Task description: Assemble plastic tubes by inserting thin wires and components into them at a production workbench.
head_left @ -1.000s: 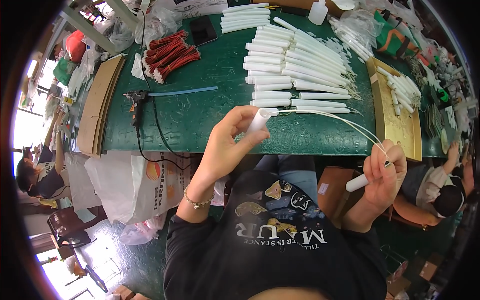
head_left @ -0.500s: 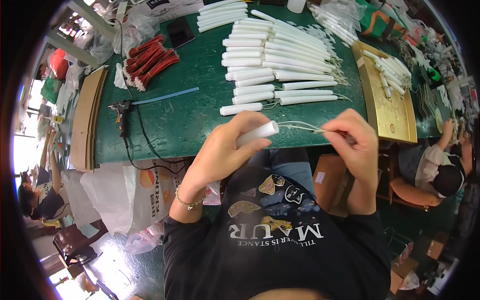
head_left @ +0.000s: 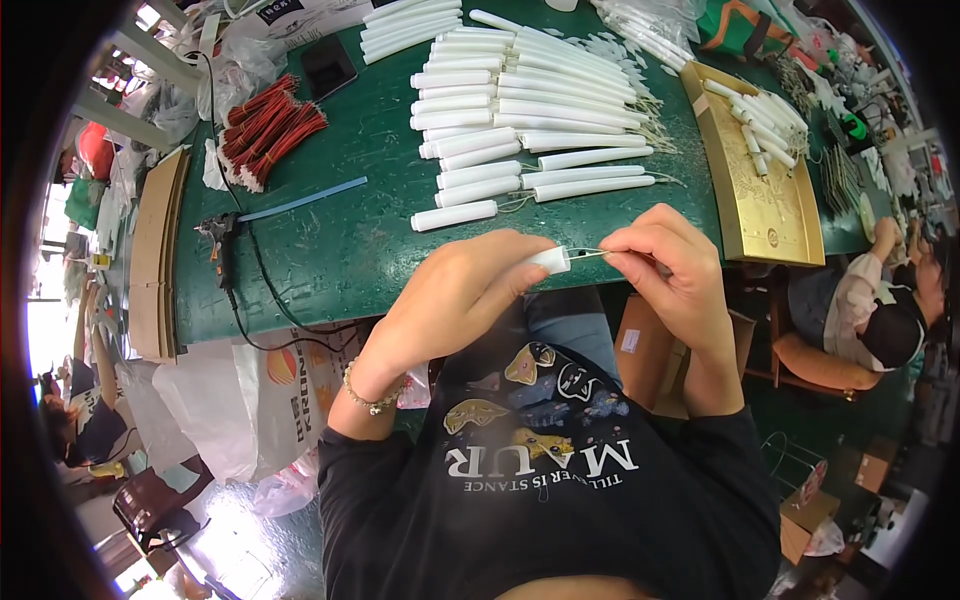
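Holding wires (head_left: 592,254) at the right end of a tube (head_left: 550,262)
Left hand (head_left: 452,290) clamps the tube, axis left-right; right hand (head_left: 676,268), just right, pinches the wires between fingers.

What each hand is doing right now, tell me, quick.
Left hand: closed around a white tube.
Right hand: closed, fingertips pinching thin pale wire just off the tube's end.

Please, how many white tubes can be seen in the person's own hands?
1: the white tube, mostly covered by the left hand, its end pointing toward the right hand, which pinches thin wires. Either hand may hide more.
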Available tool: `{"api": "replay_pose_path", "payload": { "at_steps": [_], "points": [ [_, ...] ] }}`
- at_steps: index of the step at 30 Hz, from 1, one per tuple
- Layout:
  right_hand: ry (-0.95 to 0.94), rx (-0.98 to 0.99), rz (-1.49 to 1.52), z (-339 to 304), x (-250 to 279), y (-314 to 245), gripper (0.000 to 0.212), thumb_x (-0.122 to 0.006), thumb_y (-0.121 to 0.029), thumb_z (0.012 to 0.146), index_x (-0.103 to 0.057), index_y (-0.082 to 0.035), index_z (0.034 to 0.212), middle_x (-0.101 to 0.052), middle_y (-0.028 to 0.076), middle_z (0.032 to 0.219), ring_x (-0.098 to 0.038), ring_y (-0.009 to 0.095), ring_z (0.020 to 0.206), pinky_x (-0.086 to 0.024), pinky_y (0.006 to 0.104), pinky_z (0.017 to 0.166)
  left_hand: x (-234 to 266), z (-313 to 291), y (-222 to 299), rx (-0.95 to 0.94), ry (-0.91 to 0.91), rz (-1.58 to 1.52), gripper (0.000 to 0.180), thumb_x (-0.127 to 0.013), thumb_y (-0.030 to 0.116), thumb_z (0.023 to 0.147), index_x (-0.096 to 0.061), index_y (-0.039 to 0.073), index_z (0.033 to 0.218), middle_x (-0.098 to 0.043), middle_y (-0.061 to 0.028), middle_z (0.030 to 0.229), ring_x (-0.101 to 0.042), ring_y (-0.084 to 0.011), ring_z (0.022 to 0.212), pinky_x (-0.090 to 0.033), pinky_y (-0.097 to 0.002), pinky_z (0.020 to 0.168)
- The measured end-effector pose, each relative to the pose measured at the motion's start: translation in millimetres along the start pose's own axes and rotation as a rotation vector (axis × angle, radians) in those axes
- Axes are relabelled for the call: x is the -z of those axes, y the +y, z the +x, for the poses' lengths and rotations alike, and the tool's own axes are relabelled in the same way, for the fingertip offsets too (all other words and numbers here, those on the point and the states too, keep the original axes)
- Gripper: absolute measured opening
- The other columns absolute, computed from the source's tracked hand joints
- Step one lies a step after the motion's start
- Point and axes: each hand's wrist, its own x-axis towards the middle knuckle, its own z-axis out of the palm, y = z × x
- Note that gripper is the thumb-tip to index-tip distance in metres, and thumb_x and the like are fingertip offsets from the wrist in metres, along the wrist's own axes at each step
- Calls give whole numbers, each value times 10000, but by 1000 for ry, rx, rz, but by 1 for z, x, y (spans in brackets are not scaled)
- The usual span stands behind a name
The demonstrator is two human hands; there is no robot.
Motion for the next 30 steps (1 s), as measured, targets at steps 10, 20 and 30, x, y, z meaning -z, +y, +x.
{"api": "replay_pose_path", "payload": {
  "at_steps": [10,20,30],
  "points": [
    [-16,22,-37,0,1,2,129,-628,30,681,-607,-24,797,-507,41,692,-480,127,589,-362,218,494,3,2,8,157,-73,-45,216,-545,166,803,-532,-6,932,-580,-152,822,-556,-325,753,-434,-339,641],
    [-23,36,-39,1,0,4,135,-632,28,676,-606,-32,794,-502,45,681,-480,137,572,-365,228,488,4,6,13,120,-89,9,223,-557,157,800,-511,-6,944,-572,-121,791,-543,-248,716,-428,-309,641],
    [-50,63,-78,1,1,6,135,-633,22,670,-601,-30,791,-505,56,685,-501,166,585,-385,251,499,7,9,17,189,-102,-41,241,-547,193,805,-507,9,956,-575,-165,817,-547,-339,759,-426,-356,644]
  ]
}}
